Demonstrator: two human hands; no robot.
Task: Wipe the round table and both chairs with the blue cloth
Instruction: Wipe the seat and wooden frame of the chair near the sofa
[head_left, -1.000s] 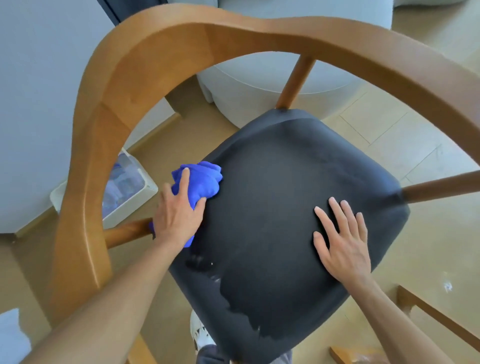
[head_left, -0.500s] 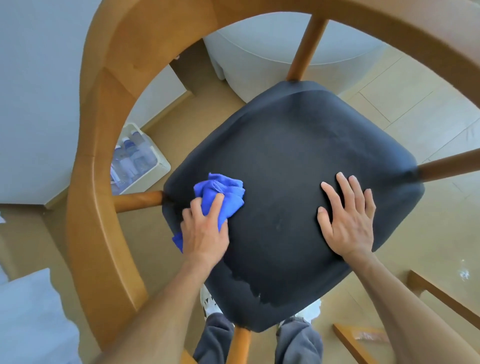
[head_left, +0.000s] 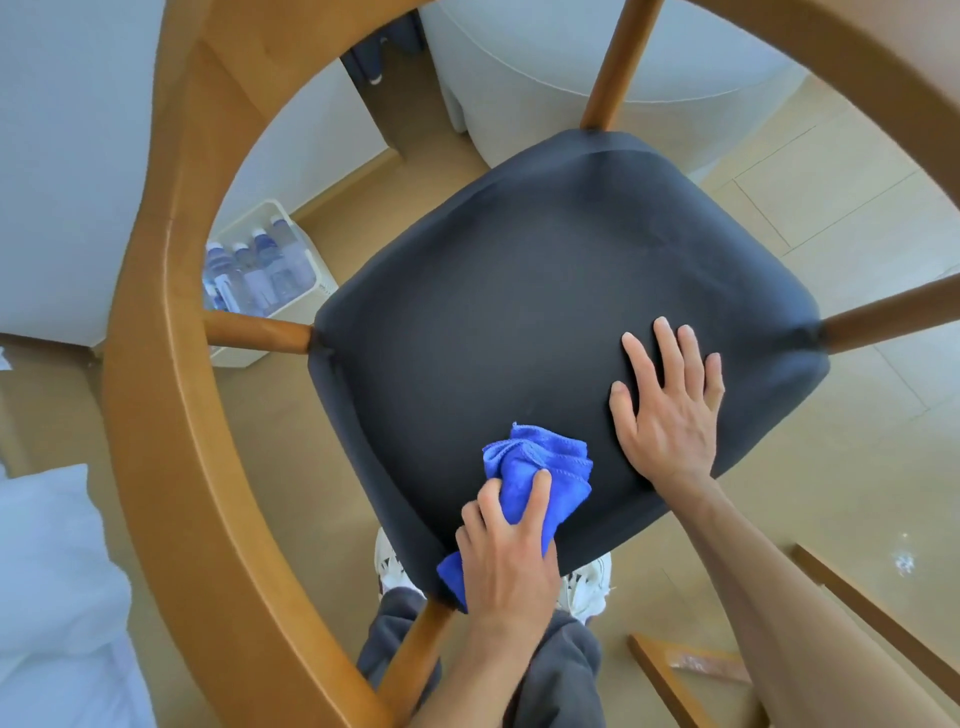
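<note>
I look straight down on a wooden chair with a dark padded seat (head_left: 519, 291) and a curved wooden back rail (head_left: 171, 395). My left hand (head_left: 506, 558) is closed on the bunched blue cloth (head_left: 535, 467) and presses it on the near corner of the seat. My right hand (head_left: 667, 410) lies flat on the seat's right side, fingers spread, holding nothing. The round table is out of view.
A white bin of water bottles (head_left: 260, 275) stands on the floor left of the chair by the wall. A pale upholstered piece (head_left: 545, 67) sits beyond it. White bedding (head_left: 52, 597) lies at lower left, another wooden frame (head_left: 691, 675) at lower right. My shoes (head_left: 587, 584) show under the seat.
My left hand has dragged the blue cloth from the seat's left corner down to its near corner. My right hand has stayed flat on the seat. The view has tilted further down.
</note>
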